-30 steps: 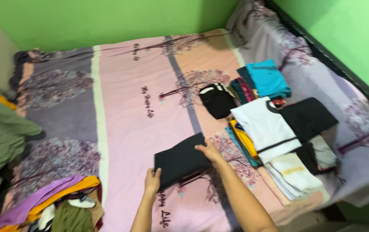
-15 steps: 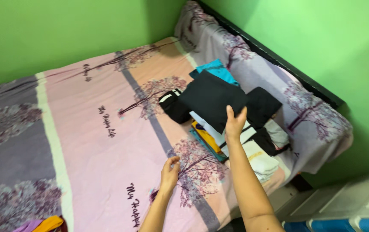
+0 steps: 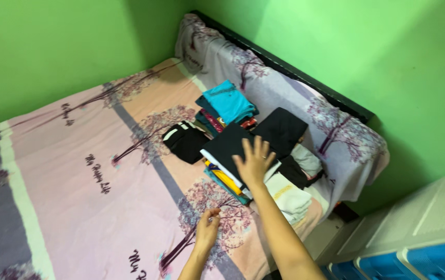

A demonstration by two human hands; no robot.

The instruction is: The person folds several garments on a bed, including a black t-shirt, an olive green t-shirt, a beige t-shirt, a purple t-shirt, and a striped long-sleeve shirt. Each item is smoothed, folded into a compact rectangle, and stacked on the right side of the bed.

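My right hand (image 3: pixel 254 161) lies flat, fingers spread, on a folded black garment (image 3: pixel 229 144) that tops a stack of folded clothes (image 3: pixel 226 180) near the right side of the bed. My left hand (image 3: pixel 207 228) hovers low over the pink sheet (image 3: pixel 103 176), fingers loosely curled, holding nothing. Around the stack lie a folded turquoise shirt (image 3: pixel 227 100) on a dark pile, a small black piece with white stripes (image 3: pixel 184 141), another black folded garment (image 3: pixel 282 129) and a cream folded pile (image 3: pixel 290 196).
The bed is covered by a pink and purple tree-print sheet and sits in a corner of green walls (image 3: pixel 51 46). A dark bed frame edge (image 3: pixel 295 75) runs along the right wall. White and blue plastic drawers (image 3: pixel 419 238) stand at the lower right.
My right hand carried the folded black garment from the bed's middle over to the stack and laid it on top, then flattened on it. The left hand let go and stayed low.
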